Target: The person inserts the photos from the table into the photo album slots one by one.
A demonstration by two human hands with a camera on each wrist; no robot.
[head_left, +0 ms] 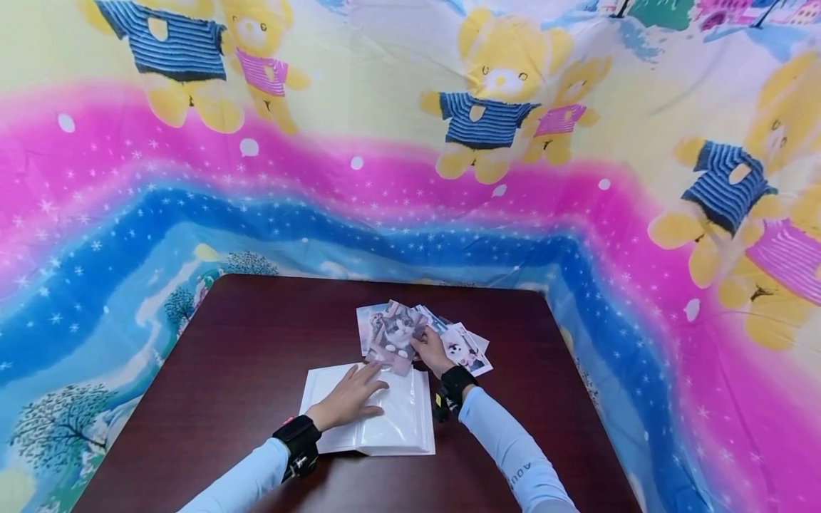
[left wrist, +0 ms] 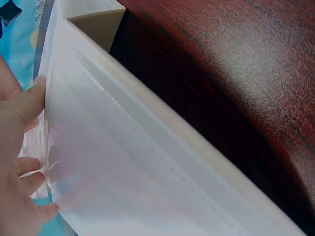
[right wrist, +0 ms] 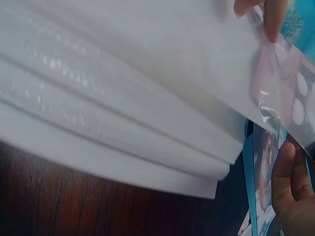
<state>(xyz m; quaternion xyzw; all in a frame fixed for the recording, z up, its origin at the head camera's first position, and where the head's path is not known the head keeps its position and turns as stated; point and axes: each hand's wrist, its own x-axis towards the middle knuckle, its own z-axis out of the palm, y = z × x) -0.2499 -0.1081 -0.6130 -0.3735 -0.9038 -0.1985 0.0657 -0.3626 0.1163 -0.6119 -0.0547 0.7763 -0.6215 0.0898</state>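
Observation:
A white photo album (head_left: 400,424) lies open on the table, its clear pocket pages showing. My left hand (head_left: 349,397) rests on it with fingers spread, fingertips at the far edge of the page. In the left wrist view, the thumb and fingers of that hand (left wrist: 19,147) lie along the edge of the page (left wrist: 123,147). My right hand (head_left: 432,353) pinches a kitten photo (head_left: 398,335) by its right side. In the right wrist view, the near end of this photo (right wrist: 290,88) overlaps clear plastic at the page's far edge, right by my left fingertips.
Several loose photos lie fanned out behind the album, among them a puppy photo (head_left: 463,349) on the right and a pale one (head_left: 368,328) on the left. The dark wooden table (head_left: 256,342) meets a curtain (head_left: 385,199) printed with bears at its far edge.

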